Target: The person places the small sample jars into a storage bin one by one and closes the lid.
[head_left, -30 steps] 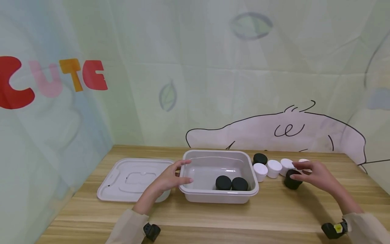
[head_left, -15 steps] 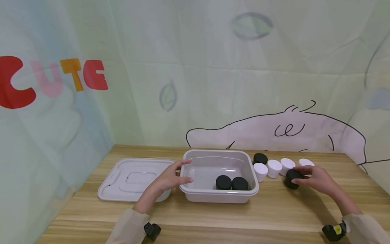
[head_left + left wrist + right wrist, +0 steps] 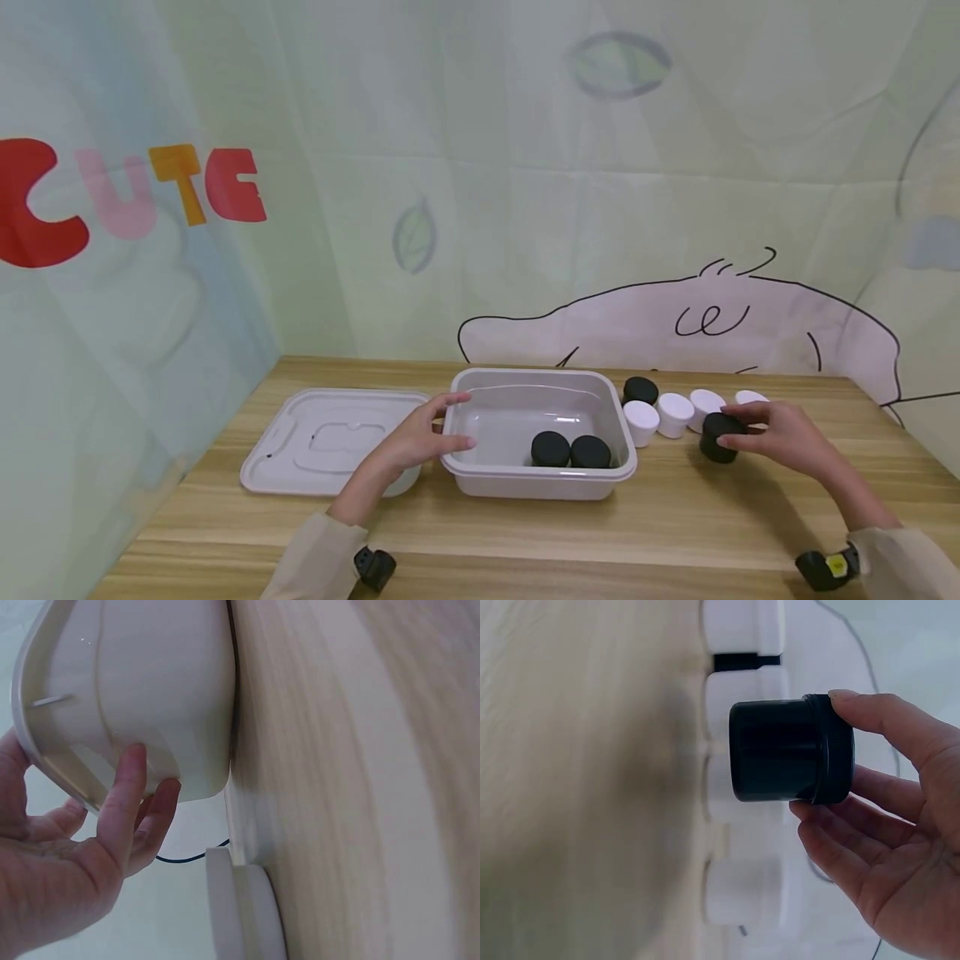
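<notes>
My left hand (image 3: 414,435) holds the left end of a light grey plastic container (image 3: 536,487). Index finger and thumb lie over its rim; in the left wrist view other fingers (image 3: 129,787) touch the outer wall. Two black-lidded jars (image 3: 551,450) sit in the container's front right part. My right hand (image 3: 780,437) grips a black jar (image 3: 720,439) by its lid, between thumb and fingertips. In the right wrist view this jar (image 3: 780,754) is upright relative to the tabletop and held clear of it. White jars (image 3: 675,414) stand in a row just behind it.
Another black jar (image 3: 641,390) stands behind the row, near the container's right wall. A light grey lid (image 3: 333,442) lies flat on the wooden table (image 3: 510,542) to the left of the container. A printed cloth (image 3: 525,208) hangs behind the table.
My right hand has closed its fingers on the black jar and raised it slightly from the table. The left hand and the container have stayed in place.
</notes>
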Tool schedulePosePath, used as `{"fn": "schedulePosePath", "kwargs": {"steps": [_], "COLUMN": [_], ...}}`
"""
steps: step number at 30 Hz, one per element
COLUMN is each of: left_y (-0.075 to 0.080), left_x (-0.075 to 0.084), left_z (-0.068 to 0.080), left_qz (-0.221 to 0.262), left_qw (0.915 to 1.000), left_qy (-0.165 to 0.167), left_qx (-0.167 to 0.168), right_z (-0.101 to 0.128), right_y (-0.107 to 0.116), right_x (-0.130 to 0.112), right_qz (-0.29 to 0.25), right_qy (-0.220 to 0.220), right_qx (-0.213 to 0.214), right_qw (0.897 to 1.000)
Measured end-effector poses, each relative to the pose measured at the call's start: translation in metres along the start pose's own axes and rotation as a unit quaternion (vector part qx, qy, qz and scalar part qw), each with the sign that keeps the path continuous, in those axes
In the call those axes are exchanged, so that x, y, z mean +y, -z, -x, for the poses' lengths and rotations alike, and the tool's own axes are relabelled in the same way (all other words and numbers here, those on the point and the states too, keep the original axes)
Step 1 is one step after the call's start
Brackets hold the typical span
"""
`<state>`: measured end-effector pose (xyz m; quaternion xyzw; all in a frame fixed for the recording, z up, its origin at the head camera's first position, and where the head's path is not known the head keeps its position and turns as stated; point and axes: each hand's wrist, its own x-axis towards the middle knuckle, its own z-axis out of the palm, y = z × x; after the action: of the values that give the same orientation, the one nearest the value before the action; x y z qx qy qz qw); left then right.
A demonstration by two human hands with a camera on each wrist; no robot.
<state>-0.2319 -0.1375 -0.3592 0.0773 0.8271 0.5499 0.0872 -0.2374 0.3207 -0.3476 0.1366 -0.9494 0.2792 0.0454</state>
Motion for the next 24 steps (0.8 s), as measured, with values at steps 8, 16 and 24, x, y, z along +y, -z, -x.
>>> {"fn": "schedulePosePath", "kwargs": {"steps": [8,16,24], "left_y": [0.000,0.000,-0.001], "left_x": [-0.001,-0.002,-0.002], "left_z": [-0.001,-0.001,-0.001], "left_qz": [0.005,0.006,0.001], "left_qw": [1.0000,1.0000,1.0000], "left_qy": [-0.001,-0.002,-0.005], "left_qx": [-0.005,-0.005,-0.003], "right_z": [-0.005,-0.014,-0.025], "right_y": [0.008,0.012,0.004], "right_x": [-0.022,-0.052,-0.083], "right_qz": [-0.007,-0.020,-0.046], "right_qy": [0.019,0.029,0.071], "right_qx": [0.001,0.006,0.004], "right_qw": [1.000,0.999,0.996]}}
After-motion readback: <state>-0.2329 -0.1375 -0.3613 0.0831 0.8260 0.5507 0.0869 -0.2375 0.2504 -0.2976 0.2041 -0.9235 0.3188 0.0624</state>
